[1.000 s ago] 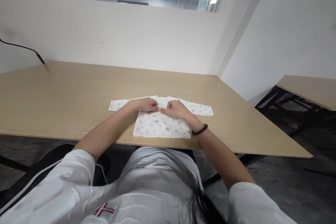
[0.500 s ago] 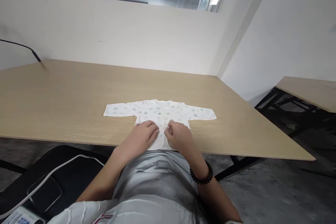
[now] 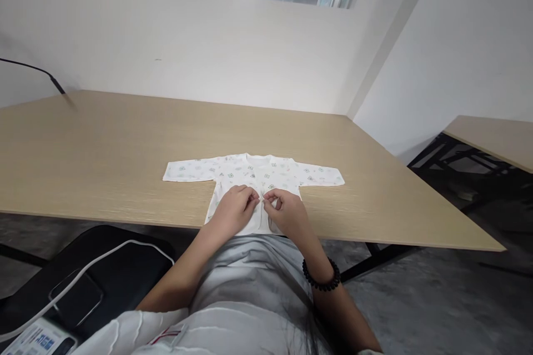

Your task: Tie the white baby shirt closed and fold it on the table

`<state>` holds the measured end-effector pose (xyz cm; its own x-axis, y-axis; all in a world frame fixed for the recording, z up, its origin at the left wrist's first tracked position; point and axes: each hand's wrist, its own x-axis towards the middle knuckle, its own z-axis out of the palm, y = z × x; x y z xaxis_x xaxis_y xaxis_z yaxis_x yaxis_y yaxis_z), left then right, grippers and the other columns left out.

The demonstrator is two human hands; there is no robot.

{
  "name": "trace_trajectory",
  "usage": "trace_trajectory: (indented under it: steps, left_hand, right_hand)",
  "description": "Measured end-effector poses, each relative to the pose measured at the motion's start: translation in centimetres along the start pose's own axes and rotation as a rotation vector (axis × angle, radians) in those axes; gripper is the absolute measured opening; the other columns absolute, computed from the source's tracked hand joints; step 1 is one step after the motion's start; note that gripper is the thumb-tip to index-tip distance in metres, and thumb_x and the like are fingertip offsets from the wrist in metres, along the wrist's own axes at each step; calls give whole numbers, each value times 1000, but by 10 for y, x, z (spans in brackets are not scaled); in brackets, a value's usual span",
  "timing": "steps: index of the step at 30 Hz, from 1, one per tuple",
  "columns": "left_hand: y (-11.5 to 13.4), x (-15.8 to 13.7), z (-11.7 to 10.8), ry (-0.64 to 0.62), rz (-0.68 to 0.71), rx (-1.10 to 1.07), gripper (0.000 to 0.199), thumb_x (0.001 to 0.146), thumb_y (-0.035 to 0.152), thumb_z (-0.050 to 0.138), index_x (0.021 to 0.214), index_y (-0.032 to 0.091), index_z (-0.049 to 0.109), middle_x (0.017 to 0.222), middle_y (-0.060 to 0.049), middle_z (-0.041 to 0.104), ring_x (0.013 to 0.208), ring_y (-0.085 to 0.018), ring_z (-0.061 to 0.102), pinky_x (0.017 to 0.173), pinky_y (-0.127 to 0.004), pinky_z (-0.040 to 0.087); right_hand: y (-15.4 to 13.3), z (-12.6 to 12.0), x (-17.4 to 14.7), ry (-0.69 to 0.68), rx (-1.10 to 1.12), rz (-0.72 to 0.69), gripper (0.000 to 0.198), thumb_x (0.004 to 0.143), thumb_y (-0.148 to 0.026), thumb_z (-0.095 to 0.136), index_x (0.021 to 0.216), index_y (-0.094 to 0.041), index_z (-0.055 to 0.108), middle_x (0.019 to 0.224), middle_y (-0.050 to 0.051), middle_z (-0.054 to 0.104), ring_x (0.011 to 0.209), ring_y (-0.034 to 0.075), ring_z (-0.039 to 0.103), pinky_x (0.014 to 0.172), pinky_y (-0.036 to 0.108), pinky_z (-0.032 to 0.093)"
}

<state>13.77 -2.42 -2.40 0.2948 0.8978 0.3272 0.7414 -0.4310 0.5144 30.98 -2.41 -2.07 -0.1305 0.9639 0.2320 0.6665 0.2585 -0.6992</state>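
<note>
A small white baby shirt [image 3: 234,169] with a scattered print lies flat at the front edge of the table, both sleeves spread out sideways and the neck pointing away from me. My left hand [image 3: 238,206] rests on its lower front, fingertips pinched at the centre opening. Facing it, my right hand [image 3: 287,211] pinches the other side of the same opening between thumb and forefinger. The fingertips of both hands nearly meet at the middle line. Part of the shirt's lower body is hidden under my hands.
The wooden table [image 3: 125,133] runs back to a white partition [image 3: 208,44]. A black chair [image 3: 112,266] with a white cable [image 3: 95,260] across it stands at the lower left. A thin black cable [image 3: 33,68] hangs at the far left, and another table [image 3: 495,136] is at right.
My left hand has shifted right to the shirt's centre opening and its fingers have pinched there. My right hand's curled fingers have become a thumb-and-finger pinch. The view has tilted slightly.
</note>
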Motion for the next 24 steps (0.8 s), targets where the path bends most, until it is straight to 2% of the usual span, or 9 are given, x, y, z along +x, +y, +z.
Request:
trace_trajectory:
  steps: [6,9,12,19,24]
  left_hand:
    - [-2,1,2,-21,1,-27,16,92,19,50,83,20,63,92,-10,71,90,-25,64,81,-37,48]
    - [-2,1,3,-18,-10,-34,16,91,18,51,82,20,64,93,-10,71,92,-25,63,80,-37,48]
    - [-2,0,3,-8,-19,-41,17,90,17,51,81,21,65,93,-9,71,92,-25,64,80,-36,49]
    - [0,2,-1,-27,13,-85,23,93,25,48,77,21,64,88,-8,71,86,-23,64,76,-34,47]
    - [1,4,-1,-6,-27,-88,22,90,23,50,71,20,61,77,-6,67,73,-20,61,66,-30,42]
  right_hand:
    - [5,-5,5,-170,223,88,15,81,-28,61,81,-21,74,75,4,76,67,19,66,62,26,46]
    - [4,-5,12,-169,149,132,7,72,-23,66,76,-21,72,65,1,72,60,16,63,57,25,42]
    - [2,-4,16,-177,96,114,4,68,-21,67,72,-20,70,62,0,69,58,15,60,57,24,41]
    - [-2,-2,13,-171,11,77,8,74,-28,64,69,-21,65,58,-2,64,55,14,55,55,24,37]
    - [0,-3,11,-195,23,45,9,76,-28,62,72,-21,66,56,-2,62,55,14,53,55,25,35]
